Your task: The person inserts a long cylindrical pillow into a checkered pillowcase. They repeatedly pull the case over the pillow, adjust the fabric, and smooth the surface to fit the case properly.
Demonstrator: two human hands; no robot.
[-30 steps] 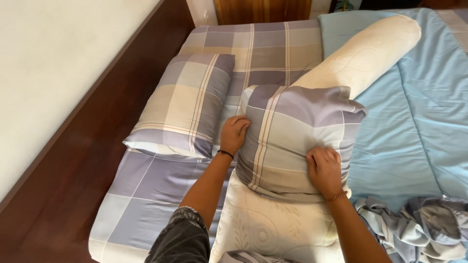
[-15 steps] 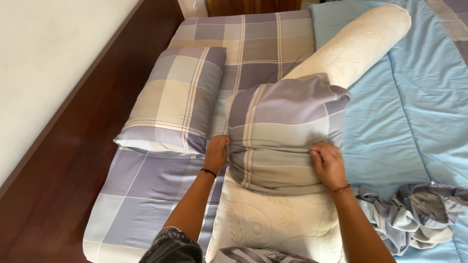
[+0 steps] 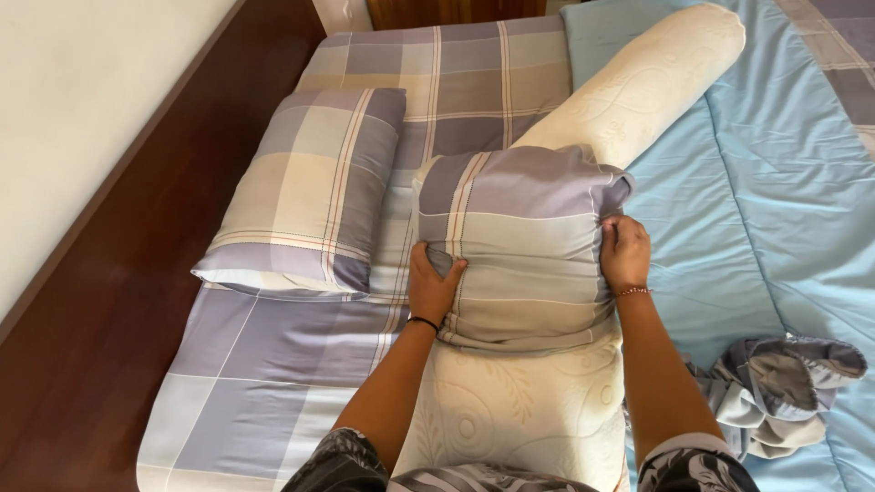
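A plaid pillow [image 3: 524, 246] in grey, lilac and beige lies across a long cream bolster [image 3: 629, 100] on the bed. My left hand [image 3: 432, 284] grips the pillow's left edge, and my right hand [image 3: 625, 251] grips its right edge. The pillow is squeezed between both hands and bulges in the middle. A dark band sits on my left wrist and a thin bracelet on my right. The bolster runs from under my arms up to the far right.
A second plaid pillow [image 3: 314, 187] lies to the left on the plaid sheet [image 3: 264, 355]. A light blue blanket [image 3: 756, 182] covers the right side. A crumpled plaid cloth [image 3: 784, 387] lies at the lower right. A dark wooden bed frame [image 3: 137, 255] runs along the left.
Both hands shifted from the pillow's front face to its side edges and pressed it inward. The pillow now looks narrower and puffier. The view moved slightly.
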